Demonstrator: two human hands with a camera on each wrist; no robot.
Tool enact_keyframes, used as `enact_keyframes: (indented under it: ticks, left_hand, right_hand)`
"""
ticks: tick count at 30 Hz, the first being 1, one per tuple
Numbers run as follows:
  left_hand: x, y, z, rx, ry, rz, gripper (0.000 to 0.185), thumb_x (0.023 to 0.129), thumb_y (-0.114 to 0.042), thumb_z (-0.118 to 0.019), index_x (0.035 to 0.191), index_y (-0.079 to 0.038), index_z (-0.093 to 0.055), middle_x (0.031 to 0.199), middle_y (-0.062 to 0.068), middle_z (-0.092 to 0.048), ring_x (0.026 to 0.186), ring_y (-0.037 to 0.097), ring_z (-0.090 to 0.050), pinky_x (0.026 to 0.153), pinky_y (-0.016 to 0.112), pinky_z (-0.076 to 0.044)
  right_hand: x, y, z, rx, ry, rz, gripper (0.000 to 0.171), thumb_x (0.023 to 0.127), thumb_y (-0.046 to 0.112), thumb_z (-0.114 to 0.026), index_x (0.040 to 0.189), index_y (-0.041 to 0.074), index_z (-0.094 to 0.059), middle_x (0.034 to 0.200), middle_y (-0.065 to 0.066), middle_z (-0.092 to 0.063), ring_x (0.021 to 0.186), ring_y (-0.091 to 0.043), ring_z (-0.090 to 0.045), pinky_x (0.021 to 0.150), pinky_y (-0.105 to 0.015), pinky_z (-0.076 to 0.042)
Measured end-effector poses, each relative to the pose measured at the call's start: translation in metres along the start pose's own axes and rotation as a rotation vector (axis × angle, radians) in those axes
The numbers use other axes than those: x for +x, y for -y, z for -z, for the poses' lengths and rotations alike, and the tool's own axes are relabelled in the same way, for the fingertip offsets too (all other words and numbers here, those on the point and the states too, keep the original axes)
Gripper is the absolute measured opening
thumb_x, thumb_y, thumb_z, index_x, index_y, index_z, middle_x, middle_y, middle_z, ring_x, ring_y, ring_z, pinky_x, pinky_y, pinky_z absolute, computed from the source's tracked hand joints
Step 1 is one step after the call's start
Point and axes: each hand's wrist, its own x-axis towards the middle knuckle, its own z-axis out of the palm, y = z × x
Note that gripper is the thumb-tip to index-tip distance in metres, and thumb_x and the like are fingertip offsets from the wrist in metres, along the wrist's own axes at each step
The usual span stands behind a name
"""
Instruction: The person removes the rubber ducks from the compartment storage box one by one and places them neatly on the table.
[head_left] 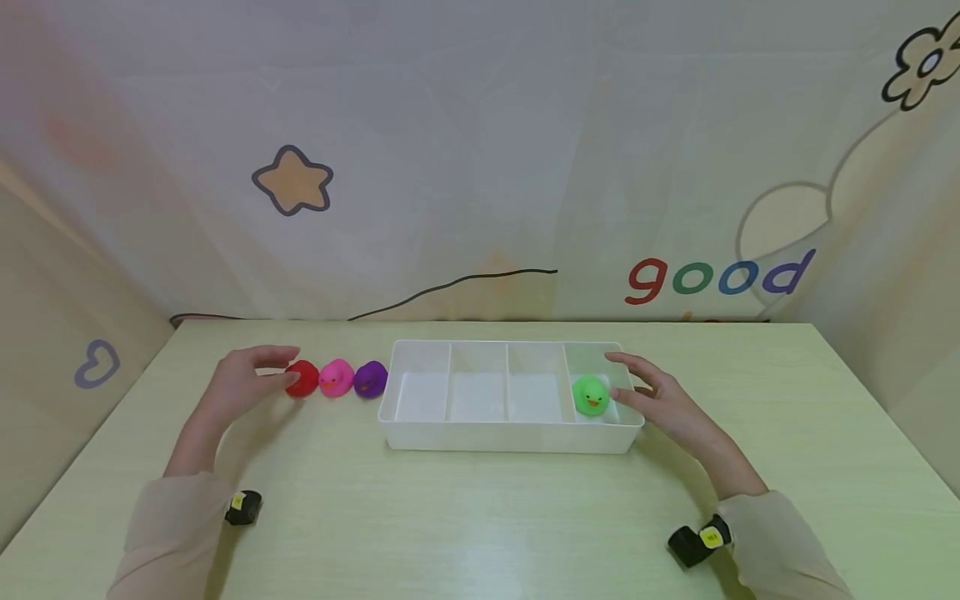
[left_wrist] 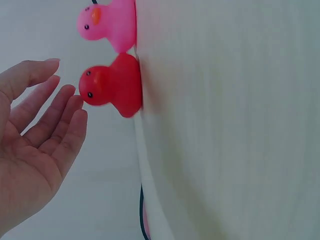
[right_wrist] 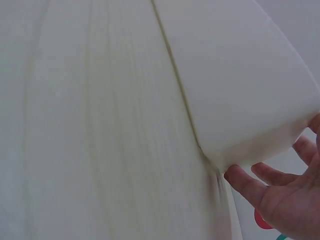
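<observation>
— Four compartments divide the white tray (head_left: 510,437), and we see only one filled: the green duck (head_left: 590,395) sits in the end compartment nearest our right hand (head_left: 663,402). The other three show bare floor.

— Which way does that duck face?

— Toward us, beak to the near wall of the tray. The tray's long axis runs left to right across the table (head_left: 480,517).

— And outside the tray?

— Three more ducks stand in a row just off its left end, in line with its long axis: purple duck (head_left: 371,378) closest to the tray, pink duck (head_left: 336,377) next, red duck (head_left: 303,379) farthest out. Each touches its neighbour, or nearly so. In the left wrist view the red and pink ducks both point their beaks the same way, toward the fingers (left_wrist: 60,117).

— Our hands?

— Our left hand (head_left: 247,379) is spread with fingers relaxed, fingertips just at the red duck, gripping nothing. Our right hand is also spread and holding nothing, its fingers by the right end wall of the tray, near the green duck; we cannot tell whether they touch the wall.
</observation>
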Motion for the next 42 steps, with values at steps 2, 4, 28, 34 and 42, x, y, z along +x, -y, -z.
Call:
enact_keyframes:
  ticks: [2, 4, 28, 34, 42]
  left_hand:
    - [-0.002, -0.006, -0.002, -0.021, -0.021, -0.017, 0.044, 0.087, -0.016, -0.060, 0.127, 0.000, -0.050, 0.123, 0.022, -0.053, 0.111, 0.039, -0.049, 0.081, 0.040, -0.050]
    - [-0.003, -0.012, -0.005, -0.040, -0.033, -0.034, 0.043, 0.087, -0.016, -0.061, 0.126, 0.000, -0.051, 0.122, 0.022, -0.054, 0.110, 0.038, -0.051, 0.080, 0.038, -0.050]
    - [-0.008, -0.098, -0.063, -0.313, -0.016, -0.183, 0.040, 0.080, -0.007, -0.067, 0.119, -0.001, -0.057, 0.112, 0.018, -0.060, 0.097, 0.030, -0.061, 0.077, 0.032, -0.052]
    - [-0.004, -0.118, -0.083, -0.333, 0.017, -0.245, 0.044, 0.080, -0.010, -0.068, 0.121, -0.002, -0.056, 0.114, 0.017, -0.060, 0.100, 0.027, -0.060, 0.085, 0.036, -0.049]
    - [-0.002, -0.150, -0.109, -0.457, 0.105, -0.305, 0.045, 0.079, -0.006, -0.068, 0.122, 0.000, -0.054, 0.113, 0.018, -0.060, 0.100, 0.029, -0.059, 0.083, 0.031, -0.050]
  right_hand:
    - [-0.001, 0.001, 0.000, -0.005, -0.002, 0.003, 0.056, 0.092, 0.023, -0.054, 0.141, 0.008, -0.031, 0.150, -0.016, -0.012, 0.134, -0.045, -0.006, 0.095, -0.067, -0.023]
    - [-0.001, 0.002, 0.000, -0.009, -0.002, -0.001, 0.056, 0.092, 0.024, -0.054, 0.141, 0.008, -0.030, 0.150, -0.016, -0.012, 0.134, -0.045, -0.006, 0.095, -0.067, -0.023]
    - [-0.001, 0.003, 0.000, 0.000, 0.006, 0.001, 0.056, 0.092, 0.023, -0.054, 0.141, 0.008, -0.030, 0.150, -0.016, -0.012, 0.134, -0.045, -0.005, 0.094, -0.068, -0.023]
    - [-0.001, 0.002, 0.000, 0.002, 0.006, -0.005, 0.057, 0.092, 0.023, -0.054, 0.141, 0.008, -0.030, 0.150, -0.016, -0.012, 0.134, -0.045, -0.005, 0.094, -0.068, -0.023]
    - [-0.001, 0.004, 0.000, -0.006, 0.008, -0.008, 0.057, 0.092, 0.024, -0.054, 0.141, 0.009, -0.030, 0.150, -0.016, -0.012, 0.134, -0.046, -0.005, 0.094, -0.068, -0.023]
